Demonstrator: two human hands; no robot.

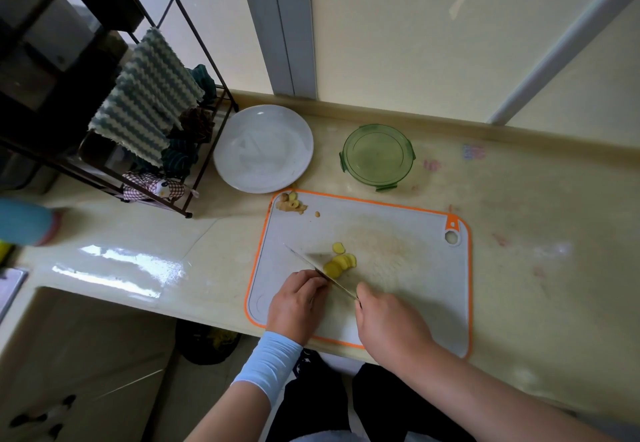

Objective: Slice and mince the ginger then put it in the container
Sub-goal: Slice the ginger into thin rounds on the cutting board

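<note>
Only the slicing stage is reached, so well under half is done. A small fan of ginger slices (341, 261) is laid out mid cutting board (398, 268), right beside the knife (311, 267), which is gripped by the right hand (388, 317). The left hand (298, 303) is curled against the blade's other side; whether a stub is held under it can't be told. Mincing isn't started. Nothing is seen in the green container (377, 156) behind the board, same for the white plate (263, 147). Peel scraps (292, 203) are piled at the far corner.
</note>
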